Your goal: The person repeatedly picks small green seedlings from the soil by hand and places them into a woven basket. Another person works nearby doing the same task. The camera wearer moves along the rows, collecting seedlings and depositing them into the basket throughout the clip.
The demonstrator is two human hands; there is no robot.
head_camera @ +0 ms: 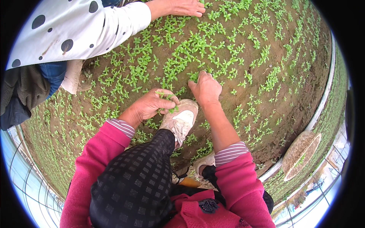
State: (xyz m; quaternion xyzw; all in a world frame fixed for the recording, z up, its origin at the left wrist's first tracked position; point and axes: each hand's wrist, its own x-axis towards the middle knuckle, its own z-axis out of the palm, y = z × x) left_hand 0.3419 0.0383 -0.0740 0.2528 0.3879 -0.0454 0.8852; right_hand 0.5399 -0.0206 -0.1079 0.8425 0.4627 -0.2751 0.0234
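My left hand is just above the toe of my dirt-stained shoe. Between its thumb and fingers are a few small green seedlings, leaves sticking out on both sides. Farther right, my right hand reaches down to the soil, back of the hand upward. Its fingers are curled at a tuft of leafy seedlings, some of which show beside the thumb; the fingertips are partly hidden. Many similar young plants grow in scattered clumps on the brown soil around both hands.
At upper left, a co-worker's hand touches the plants, below a white spotted sleeve. A shallow, rough-surfaced basket with some greenery inside rests at right by a pale border strip. My other shoe is beneath me.
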